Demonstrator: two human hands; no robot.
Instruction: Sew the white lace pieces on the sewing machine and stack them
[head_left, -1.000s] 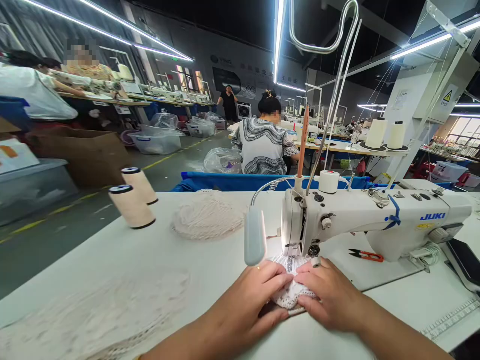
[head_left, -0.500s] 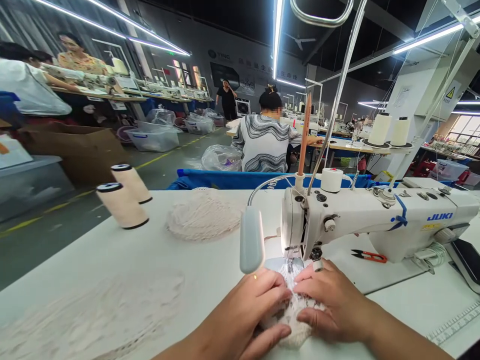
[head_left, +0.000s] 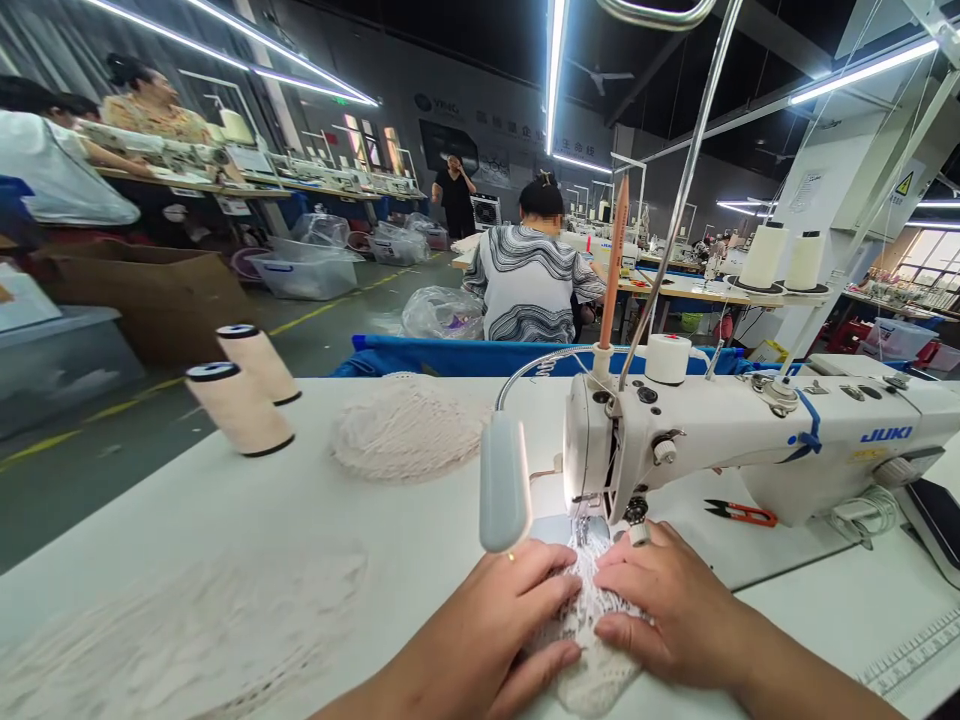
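Note:
A piece of white lace [head_left: 598, 672] lies under the presser foot [head_left: 582, 530] of a JUKI sewing machine [head_left: 720, 425] and stretches toward me. My left hand [head_left: 517, 610] rests on its left side, fingers bent slightly and thumb spread away from them. On the right side, my right hand [head_left: 664, 605] presses the lace with its fingertips, its thumb apart too. Both hands lie close to the needle area, and neither pinches the lace visibly. The small lamp [head_left: 504, 485] hangs just beyond my left hand.
Lace heaps lie on the table at the back [head_left: 409, 428] and front left [head_left: 195, 630]. Two cream thread cones [head_left: 240, 408] stand at the left edge. Red-handled thread snips [head_left: 741, 513] and a clear ruler [head_left: 911, 650] are at right. A person [head_left: 529, 275] sits ahead.
More of the lace's near end shows below my hands, between the thumbs. Both hands stay on the lace with little movement. The whole view has shifted slightly.

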